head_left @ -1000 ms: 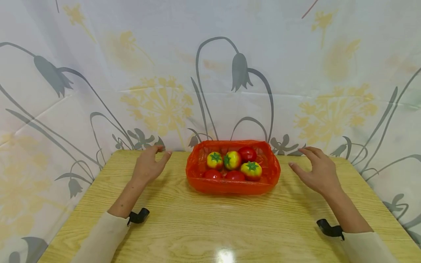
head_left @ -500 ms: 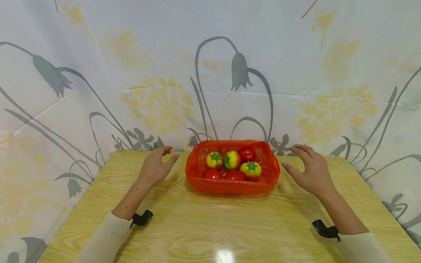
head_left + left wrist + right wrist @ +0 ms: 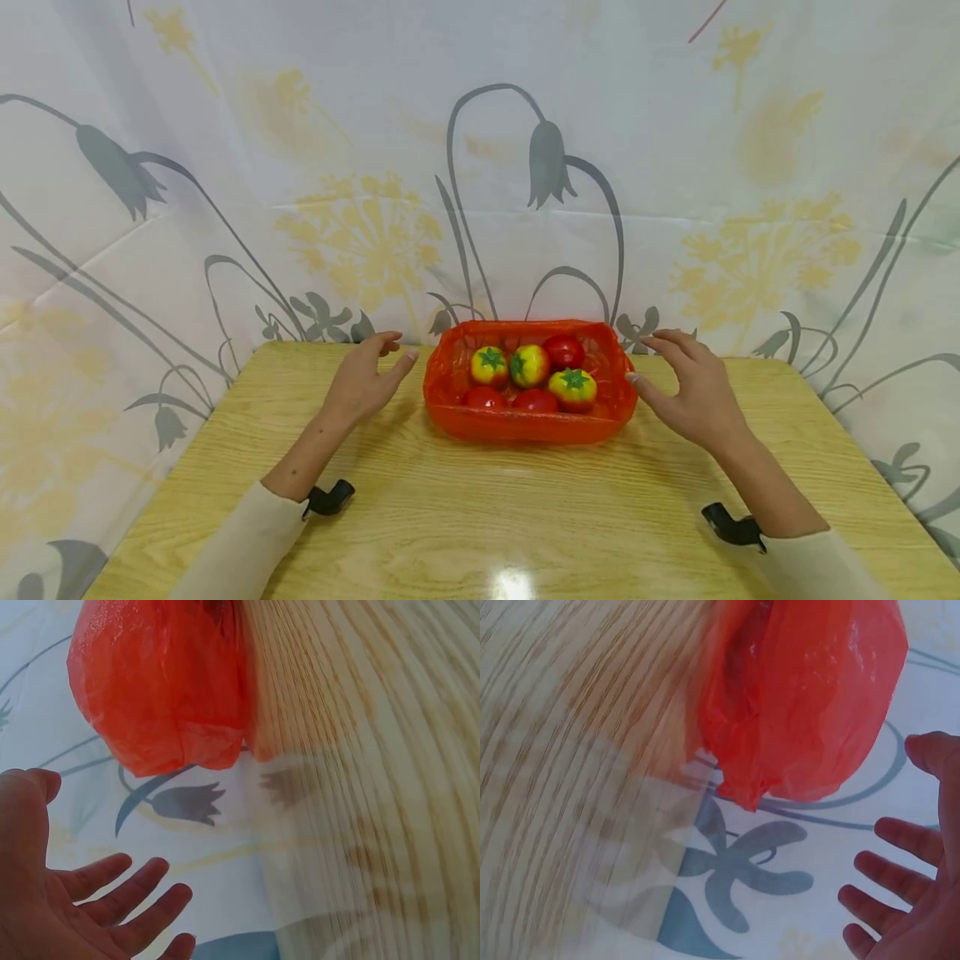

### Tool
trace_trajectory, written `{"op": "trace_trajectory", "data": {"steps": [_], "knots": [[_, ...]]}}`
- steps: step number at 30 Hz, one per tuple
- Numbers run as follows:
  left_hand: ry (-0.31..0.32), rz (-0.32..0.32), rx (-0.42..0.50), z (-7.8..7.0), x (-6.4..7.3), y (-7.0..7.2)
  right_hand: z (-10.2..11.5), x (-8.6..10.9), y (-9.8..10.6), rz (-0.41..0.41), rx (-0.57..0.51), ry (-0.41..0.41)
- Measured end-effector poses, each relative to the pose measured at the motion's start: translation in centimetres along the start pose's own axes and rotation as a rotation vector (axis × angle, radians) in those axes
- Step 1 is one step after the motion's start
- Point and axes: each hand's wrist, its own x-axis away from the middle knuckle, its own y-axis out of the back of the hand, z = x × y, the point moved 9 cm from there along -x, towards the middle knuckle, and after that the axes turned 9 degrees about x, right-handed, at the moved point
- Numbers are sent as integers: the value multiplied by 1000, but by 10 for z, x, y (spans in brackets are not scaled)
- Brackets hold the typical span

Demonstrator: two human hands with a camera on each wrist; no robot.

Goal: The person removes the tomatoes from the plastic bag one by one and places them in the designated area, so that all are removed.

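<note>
A container covered in red plastic film (image 3: 525,429) stands near the back of the table. Inside it lie several round fruits: yellow ones with green star-shaped tops, like this tomato-shaped one (image 3: 573,388), and glossy red ones (image 3: 563,352). My left hand (image 3: 365,379) is just left of the container, fingers spread and slightly bent, holding nothing. On the other side my right hand (image 3: 692,387) is relaxed, its thumb tip right at the container's right rim in the head view. Both wrist views show the red film (image 3: 161,682) beyond spread fingers.
The wood-grain table (image 3: 480,517) reaches back to a pale curtain (image 3: 360,117) printed with grey and yellow flowers, which hangs right behind the container. A small black camera mount sits on each wrist.
Both hands have moved inward toward the container, the left one to the right and the right one to the left. The container and fruits have stayed in place.
</note>
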Motion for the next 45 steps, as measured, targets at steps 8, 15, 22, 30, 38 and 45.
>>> {"op": "trace_trajectory", "data": {"steps": [8, 15, 22, 30, 38, 45], "knots": [[-11, 8, 5, -6, -2, -7, 15, -4, -4, 14, -30, 26], [-12, 18, 12, -7, -3, -12, 24, -9, -8, 21, -26, 56], [-35, 46, 15, -10, -6, -19, 27, -12, -18, 85, -9, 43], [-19, 83, 32, -13, -11, -28, 35, -14, -26, 132, -18, 49], [-12, 113, 34, -19, -10, -37, 39, -16, -40, 180, -34, 66], [0, 123, 29, -20, -14, -40, 44, -20, -46, 187, -41, 84]]}}
